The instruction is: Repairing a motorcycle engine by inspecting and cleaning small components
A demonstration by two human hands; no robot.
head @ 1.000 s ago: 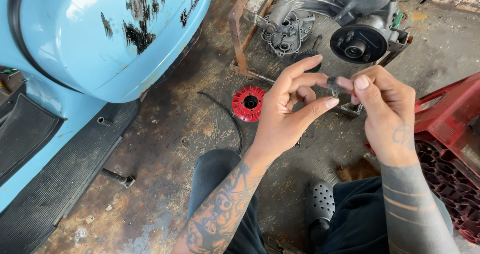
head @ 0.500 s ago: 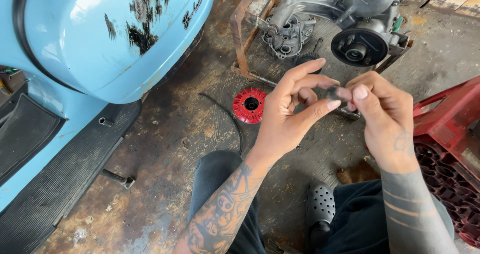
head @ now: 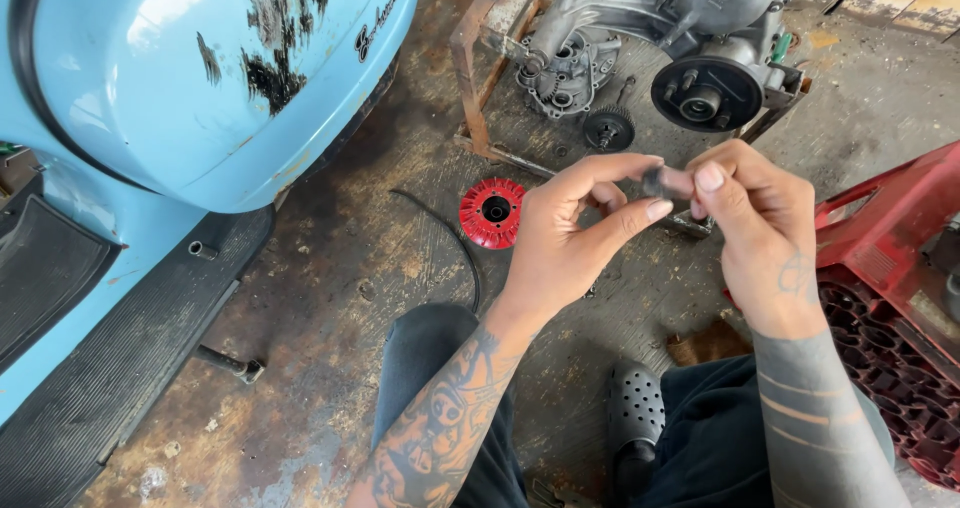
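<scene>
Both hands meet in the middle of the view, above the stained concrete floor, and pinch one small dark part between them. The left hand curls its thumb and forefinger around the near end of the part, with the other fingers loosely bent. The right hand closes its thumb and fingertips on the far right end; neither hand holds anything else. What kind of part it is cannot be told, since the fingers cover most of it. Judging by how things lie, the work is somewhere in the middle of a strip-down or rebuild: the grey engine casing sits out of the vehicle on a rusty metal frame at the far side, a small dark gear lies loose just near it, and a red finned wheel rests on the floor to the left of the hands, beside a thin black cable. The light blue scooter body stands at the left and a red crate at the right. The small part is not fitted to anything yet, and the loose pieces are unassembled.
</scene>
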